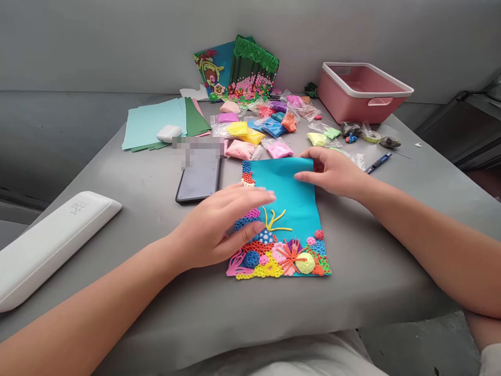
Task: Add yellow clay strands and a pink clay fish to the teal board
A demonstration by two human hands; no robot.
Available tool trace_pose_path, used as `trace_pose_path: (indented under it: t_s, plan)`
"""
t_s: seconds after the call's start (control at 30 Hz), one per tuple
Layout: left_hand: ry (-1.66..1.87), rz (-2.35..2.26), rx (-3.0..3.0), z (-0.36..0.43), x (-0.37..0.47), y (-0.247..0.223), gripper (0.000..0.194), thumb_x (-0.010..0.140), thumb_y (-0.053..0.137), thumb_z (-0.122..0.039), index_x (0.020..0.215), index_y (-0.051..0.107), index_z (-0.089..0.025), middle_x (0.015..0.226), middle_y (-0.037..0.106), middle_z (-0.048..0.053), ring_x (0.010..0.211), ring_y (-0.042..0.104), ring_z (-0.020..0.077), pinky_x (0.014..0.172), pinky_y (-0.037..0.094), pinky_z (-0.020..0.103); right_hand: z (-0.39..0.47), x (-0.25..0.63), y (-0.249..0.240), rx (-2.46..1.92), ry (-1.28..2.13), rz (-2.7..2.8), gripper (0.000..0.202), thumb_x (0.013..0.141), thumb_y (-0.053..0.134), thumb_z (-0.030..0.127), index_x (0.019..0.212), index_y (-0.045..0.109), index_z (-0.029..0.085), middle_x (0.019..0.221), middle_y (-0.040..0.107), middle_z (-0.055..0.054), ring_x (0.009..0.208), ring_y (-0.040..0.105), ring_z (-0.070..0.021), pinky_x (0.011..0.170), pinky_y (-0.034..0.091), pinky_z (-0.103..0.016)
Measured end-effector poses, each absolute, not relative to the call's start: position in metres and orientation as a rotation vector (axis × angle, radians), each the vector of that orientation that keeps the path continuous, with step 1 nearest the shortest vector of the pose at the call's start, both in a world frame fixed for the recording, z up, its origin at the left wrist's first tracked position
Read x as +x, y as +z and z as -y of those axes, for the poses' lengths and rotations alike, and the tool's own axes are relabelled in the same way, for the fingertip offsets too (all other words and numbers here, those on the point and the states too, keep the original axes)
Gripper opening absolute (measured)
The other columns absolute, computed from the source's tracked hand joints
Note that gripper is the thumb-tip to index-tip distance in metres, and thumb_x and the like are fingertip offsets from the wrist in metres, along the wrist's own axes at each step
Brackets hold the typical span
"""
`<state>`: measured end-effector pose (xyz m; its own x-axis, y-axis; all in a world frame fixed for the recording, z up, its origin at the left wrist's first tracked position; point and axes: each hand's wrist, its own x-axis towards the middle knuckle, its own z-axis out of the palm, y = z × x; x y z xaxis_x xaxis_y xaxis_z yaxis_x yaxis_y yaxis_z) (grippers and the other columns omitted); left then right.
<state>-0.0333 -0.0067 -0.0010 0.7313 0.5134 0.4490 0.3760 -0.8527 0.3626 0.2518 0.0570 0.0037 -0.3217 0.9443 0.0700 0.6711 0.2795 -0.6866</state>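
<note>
A turquoise sheet (289,193) lies on the grey table, decorated with colourful clay shapes along its bottom and left edges. Yellow clay strands (276,222) branch near its middle, and a red starburst (293,256) sits at the bottom beside a pale yellow ball (305,262). My left hand (230,219) hovers over the sheet's left side, fingers stretched and thumb apart, holding nothing. At the upper right edge, my right hand (332,169) grips the sheet between thumb and fingers, with some fingertips hidden behind the edge.
Bagged coloured clay (276,127) lies behind the sheet. A phone (199,175), white case (169,133) and paper sheets (152,119) are left; a long white device (58,248) is nearer. A pink basket (362,96), blue cutter (379,163) and two decorated pictures (254,70) stand or lie farther back.
</note>
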Motion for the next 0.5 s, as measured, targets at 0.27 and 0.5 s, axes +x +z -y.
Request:
trace_pose_path:
  t_s: [0.27, 0.5]
  plan:
    - [1.17, -1.201, 1.541, -0.001, -0.031, -0.001, 0.074, 0.084, 0.076, -0.046, 0.145, 0.045, -0.019, 0.144, 0.061, 0.017, 0.134, 0.058, 0.0337, 0.111, 0.049, 0.053, -0.051, 0.249, 0.015, -0.995, 1.057, 1.554, 0.027, 0.075, 0.083, 0.04, 0.085, 0.064, 0.025, 0.088, 0.065, 0.0, 0.081, 0.061, -0.0175, 0.066, 0.051, -0.031]
    - [0.871, -1.147, 1.256, 0.004, -0.025, 0.016, 0.036, 0.076, 0.084, -0.046, 0.099, 0.078, -0.019, 0.102, 0.081, 0.009, 0.088, 0.078, 0.0253, 0.072, 0.068, 0.033, -0.051, 0.248, 0.017, -0.926, 1.036, 1.373, 0.031, 0.072, 0.087, 0.043, 0.087, 0.066, 0.026, 0.09, 0.068, 0.003, 0.09, 0.067, -0.0188, 0.074, 0.057, -0.033]
